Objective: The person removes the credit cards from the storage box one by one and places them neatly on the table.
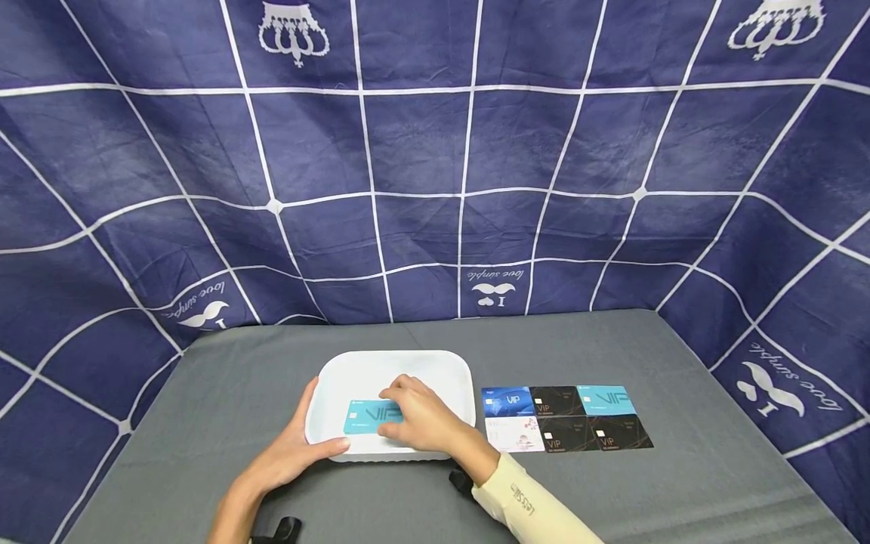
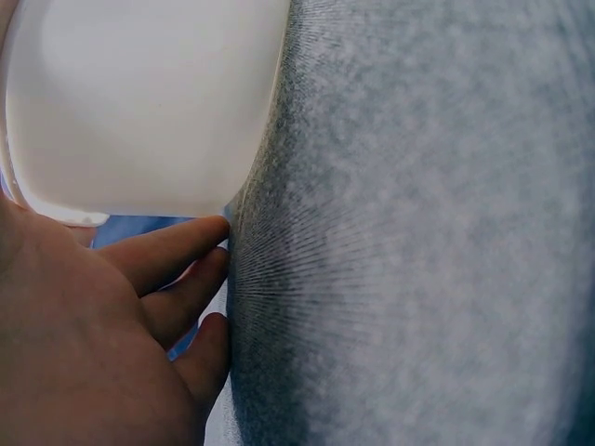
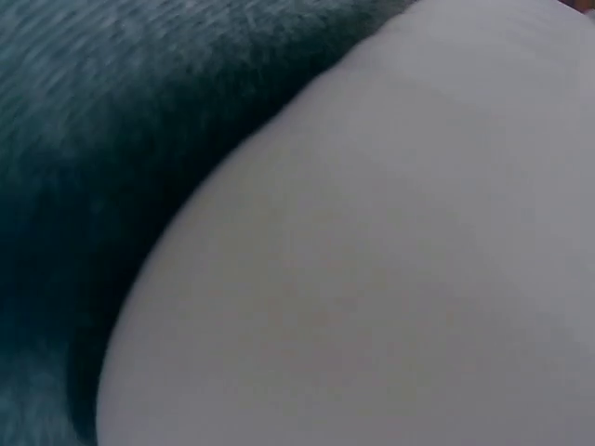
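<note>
A white tray (image 1: 326,393) with rounded corners stands on the grey cloth. My left hand (image 1: 292,446) holds its left side, the thumb at the front rim and the fingers along the outer wall; the left wrist view shows these fingers (image 2: 172,255) against the tray's wall (image 2: 149,111). Over the tray's inside, my right hand (image 1: 428,419) pinches a light-blue VIP card (image 1: 367,417) by its right end, thumb at the near edge and fingers at the far one. The hand hides that end. In the right wrist view the tray's wall (image 3: 353,279) fills most of the picture.
To the right of the tray, several cards lie in two rows: a dark-blue card (image 1: 508,402), a white flowered card (image 1: 513,435), black cards (image 1: 569,434) and another light-blue card (image 1: 606,400). A blue curtain (image 1: 421,151) with white lines hangs behind the grey cloth (image 1: 557,340).
</note>
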### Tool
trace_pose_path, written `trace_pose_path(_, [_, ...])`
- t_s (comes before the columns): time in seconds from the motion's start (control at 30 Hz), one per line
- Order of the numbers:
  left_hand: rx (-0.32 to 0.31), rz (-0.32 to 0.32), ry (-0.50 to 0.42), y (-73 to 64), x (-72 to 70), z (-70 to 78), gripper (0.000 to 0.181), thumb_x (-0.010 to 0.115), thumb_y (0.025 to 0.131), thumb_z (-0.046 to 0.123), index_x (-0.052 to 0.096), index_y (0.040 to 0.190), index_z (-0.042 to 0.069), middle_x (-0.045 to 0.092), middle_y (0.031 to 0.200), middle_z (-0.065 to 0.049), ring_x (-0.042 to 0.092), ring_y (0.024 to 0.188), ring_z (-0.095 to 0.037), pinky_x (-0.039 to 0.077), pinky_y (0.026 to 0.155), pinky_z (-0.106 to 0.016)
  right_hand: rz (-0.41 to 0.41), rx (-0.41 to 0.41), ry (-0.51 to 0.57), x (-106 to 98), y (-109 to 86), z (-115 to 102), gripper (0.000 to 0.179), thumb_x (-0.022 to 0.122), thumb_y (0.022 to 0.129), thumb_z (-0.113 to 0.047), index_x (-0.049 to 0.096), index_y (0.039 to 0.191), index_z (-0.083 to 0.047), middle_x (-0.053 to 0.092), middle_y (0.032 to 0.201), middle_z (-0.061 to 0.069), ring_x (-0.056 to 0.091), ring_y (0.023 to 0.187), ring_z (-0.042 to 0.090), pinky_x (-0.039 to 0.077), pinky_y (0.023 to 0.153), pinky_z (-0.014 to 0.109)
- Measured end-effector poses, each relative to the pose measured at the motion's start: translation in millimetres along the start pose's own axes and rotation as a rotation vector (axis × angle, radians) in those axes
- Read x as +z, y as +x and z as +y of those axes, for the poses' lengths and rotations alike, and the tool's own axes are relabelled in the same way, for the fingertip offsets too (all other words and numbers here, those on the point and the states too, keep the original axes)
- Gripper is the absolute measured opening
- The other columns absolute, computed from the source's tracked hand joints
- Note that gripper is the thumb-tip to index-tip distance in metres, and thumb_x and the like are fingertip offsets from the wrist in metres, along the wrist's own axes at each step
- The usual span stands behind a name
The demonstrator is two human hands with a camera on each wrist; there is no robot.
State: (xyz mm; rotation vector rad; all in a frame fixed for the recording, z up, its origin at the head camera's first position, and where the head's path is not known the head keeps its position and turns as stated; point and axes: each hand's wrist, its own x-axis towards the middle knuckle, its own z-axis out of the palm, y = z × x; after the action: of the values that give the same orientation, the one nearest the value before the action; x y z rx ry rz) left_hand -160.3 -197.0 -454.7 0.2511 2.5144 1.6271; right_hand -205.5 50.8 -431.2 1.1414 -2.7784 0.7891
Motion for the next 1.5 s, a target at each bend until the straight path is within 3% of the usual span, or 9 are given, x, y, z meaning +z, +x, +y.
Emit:
trace_pose_path(0.2, [-0.009, 0.001, -0.001, 1.4, 0.0, 0.7, 0.114, 0.08, 0.082, 0.022, -0.005, 0.158, 0.013, 0.007, 0.161, -0.021, 0.016, 0.141, -0.037, 0.015, 0.109, -0.059, -0.056, 0.033, -0.06, 7.0, 9.5, 0.1, 0.048, 0.078, 0.084, -0.029, 0.067, 0.124, -0.006, 0.059, 0.11, 0.001, 0.052, 0.1, 0.012, 0.042, 0.089, 0.023])
trace_pose_path(0.33, [-0.02, -0.001, 0.009, 0.6, 0.3, 0.4, 0.113, 0.08, 0.082, 0.023, -0.004, 0.158, 0.014, 0.008, 0.161, -0.02, 0.017, 0.141, -0.036, 0.022, 0.109, -0.037, -0.102, 0.058, -0.121, 11.4, 14.2, 2.2, 0.051, 0.079, 0.082, -0.032, 0.067, 0.125, -0.007, 0.058, 0.105, 0.0, 0.049, 0.094, 0.011, 0.041, 0.083, 0.021])
trace_pose_path(0.47, [-0.01, -0.004, 0.004, 0.2, 0.2, -0.2, 0.112, 0.079, 0.082, 0.022, -0.003, 0.158, 0.014, 0.008, 0.161, -0.019, 0.016, 0.142, -0.035, 0.022, 0.1, -0.015, -0.146, 0.082, -0.171, 15.1, 15.6, 3.7, 0.055, 0.08, 0.081, -0.035, 0.065, 0.127, -0.009, 0.056, 0.102, 0.0, 0.046, 0.089, 0.011, 0.04, 0.076, 0.022])
trace_pose_path(0.6, [0.003, -0.002, 0.015, 0.6, -0.3, 1.0, 0.112, 0.079, 0.082, 0.022, -0.003, 0.158, 0.013, 0.008, 0.162, -0.018, 0.016, 0.142, -0.035, 0.022, 0.104, -0.022, -0.166, 0.117, -0.19, 16.1, 15.6, 3.0, 0.061, 0.082, 0.08, -0.037, 0.061, 0.131, -0.01, 0.053, 0.102, 0.001, 0.045, 0.09, 0.013, 0.04, 0.076, 0.023])
trace_pose_path(0.83, [0.021, -0.002, -0.007, -0.2, -0.4, 0.1, 0.111, 0.079, 0.082, 0.02, -0.002, 0.158, 0.013, 0.008, 0.162, -0.018, 0.015, 0.142, -0.035, 0.018, 0.094, -0.006, -0.18, 0.127, -0.241, 17.4, 16.7, 1.8, 0.045, 0.082, 0.079, -0.042, 0.069, 0.108, -0.01, 0.05, 0.097, 0.0, 0.043, 0.087, 0.013, 0.039, 0.076, 0.023])
trace_pose_path(0.93, [0.015, -0.004, -0.007, 0.2, -0.7, 0.5, 0.112, 0.08, 0.082, 0.02, -0.002, 0.158, 0.013, 0.008, 0.162, -0.018, 0.015, 0.142, -0.035, 0.02, 0.102, -0.014, -0.181, 0.121, -0.259, 17.8, 17.3, 1.6, 0.04, 0.082, 0.079, -0.043, 0.07, 0.101, -0.012, 0.05, 0.095, -0.001, 0.043, 0.086, 0.012, 0.039, 0.075, 0.022])
trace_pose_path(1.03, [-0.003, -0.005, 0.001, 0.9, -0.9, 1.7, 0.113, 0.08, 0.082, 0.021, -0.003, 0.158, 0.012, 0.007, 0.162, -0.019, 0.014, 0.142, -0.037, 0.019, 0.111, -0.04, -0.184, 0.115, -0.27, 18.1, 16.9, 1.3, 0.039, 0.081, 0.08, -0.043, 0.071, 0.101, -0.012, 0.05, 0.095, -0.001, 0.043, 0.085, 0.012, 0.038, 0.074, 0.022])
trace_pose_path(1.13, [-0.005, -0.006, 0.003, 1.5, -1.0, 2.4, 0.113, 0.08, 0.081, 0.02, -0.004, 0.157, 0.011, 0.005, 0.161, -0.02, 0.012, 0.142, -0.038, 0.014, 0.109, -0.061, -0.185, 0.102, -0.283, 18.3, 16.6, 1.3, 0.038, 0.08, 0.082, -0.042, 0.071, 0.103, -0.011, 0.051, 0.095, -0.002, 0.043, 0.084, 0.011, 0.038, 0.072, 0.022])
trace_pose_path(1.5, [-0.003, -0.001, 0.012, 1.5, -1.2, 2.4, 0.114, 0.08, 0.081, 0.021, -0.004, 0.158, 0.012, 0.005, 0.162, -0.02, 0.011, 0.143, -0.038, 0.012, 0.109, -0.062, -0.173, 0.08, -0.294, 16.5, 16.3, -0.4, 0.033, 0.08, 0.081, -0.039, 0.071, 0.095, -0.01, 0.052, 0.093, -0.002, 0.043, 0.082, 0.011, 0.038, 0.07, 0.022])
